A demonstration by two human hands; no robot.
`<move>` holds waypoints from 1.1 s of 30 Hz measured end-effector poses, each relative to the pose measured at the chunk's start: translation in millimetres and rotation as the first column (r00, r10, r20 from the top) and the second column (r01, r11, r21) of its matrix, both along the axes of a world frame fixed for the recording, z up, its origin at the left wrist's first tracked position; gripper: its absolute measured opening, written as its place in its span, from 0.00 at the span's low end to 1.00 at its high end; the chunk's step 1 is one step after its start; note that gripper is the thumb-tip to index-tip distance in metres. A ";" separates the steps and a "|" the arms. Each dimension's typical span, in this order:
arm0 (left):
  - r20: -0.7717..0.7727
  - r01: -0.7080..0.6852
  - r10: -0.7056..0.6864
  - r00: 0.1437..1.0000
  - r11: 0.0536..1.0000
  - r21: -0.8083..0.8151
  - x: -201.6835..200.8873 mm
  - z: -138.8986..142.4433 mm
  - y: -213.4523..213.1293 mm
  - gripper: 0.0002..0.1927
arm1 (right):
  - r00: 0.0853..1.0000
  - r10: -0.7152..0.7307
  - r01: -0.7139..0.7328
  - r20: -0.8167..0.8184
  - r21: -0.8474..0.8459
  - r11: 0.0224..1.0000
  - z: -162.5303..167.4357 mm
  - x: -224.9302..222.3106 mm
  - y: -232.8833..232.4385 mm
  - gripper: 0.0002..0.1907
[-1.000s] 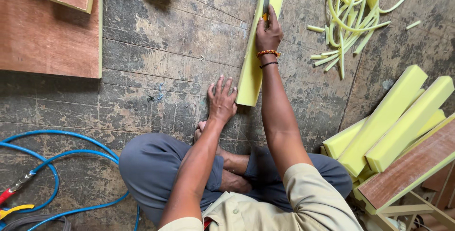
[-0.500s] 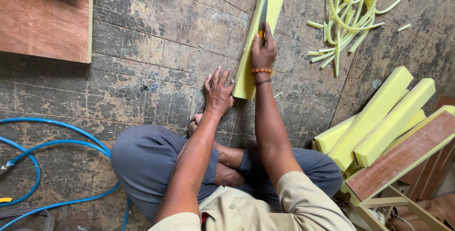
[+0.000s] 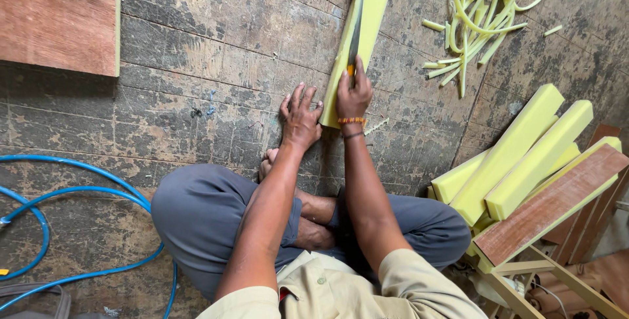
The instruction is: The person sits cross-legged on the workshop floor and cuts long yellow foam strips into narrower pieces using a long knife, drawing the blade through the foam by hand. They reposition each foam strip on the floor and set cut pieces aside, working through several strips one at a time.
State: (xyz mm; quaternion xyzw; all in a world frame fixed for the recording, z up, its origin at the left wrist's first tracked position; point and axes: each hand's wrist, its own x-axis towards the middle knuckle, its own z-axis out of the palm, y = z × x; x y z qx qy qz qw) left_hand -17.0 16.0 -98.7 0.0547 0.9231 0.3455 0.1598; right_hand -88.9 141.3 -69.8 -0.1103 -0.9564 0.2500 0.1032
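A long yellow foam strip (image 3: pixel 370 11) lies on the worn wooden floor (image 3: pixel 216 37), running away from me. My right hand (image 3: pixel 354 96) grips a knife whose dark blade (image 3: pixel 357 24) lies along the strip, orange handle end just above my fingers. My left hand (image 3: pixel 300 117) presses flat on the floor, fingers spread, touching the near left corner of the foam. I sit cross-legged in grey trousers, a bare foot showing under my forearms.
Thin yellow foam offcuts (image 3: pixel 481 14) are heaped at the upper right. Several thick foam blocks (image 3: pixel 524 155) and a brown board (image 3: pixel 550 207) rest on a frame at right. A plywood sheet (image 3: pixel 59 24) lies upper left. A blue hose (image 3: pixel 78 227) loops at lower left.
My right hand has drawn the knife back along the foam toward me. The left hand has stayed planted at the foam's near end. The view has shifted slightly.
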 end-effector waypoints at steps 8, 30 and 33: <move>0.000 0.013 -0.013 1.000 1.000 -0.011 -1.0 5.1 -2.1 0.24 | 0.999 0.025 -0.023 0.025 -0.060 0.998 3.9 -4.9 -1.6 0.26; -0.127 -0.036 0.045 0.991 0.997 0.071 3.9 15.9 -9.2 0.18 | 0.996 0.069 -0.074 -0.063 -0.090 0.993 10.7 124.5 -14.4 0.30; -0.105 -0.005 0.011 0.994 0.999 0.054 4.0 16.5 -9.9 0.18 | 0.997 0.078 -0.078 0.004 -0.059 0.995 10.1 115.7 -11.0 0.30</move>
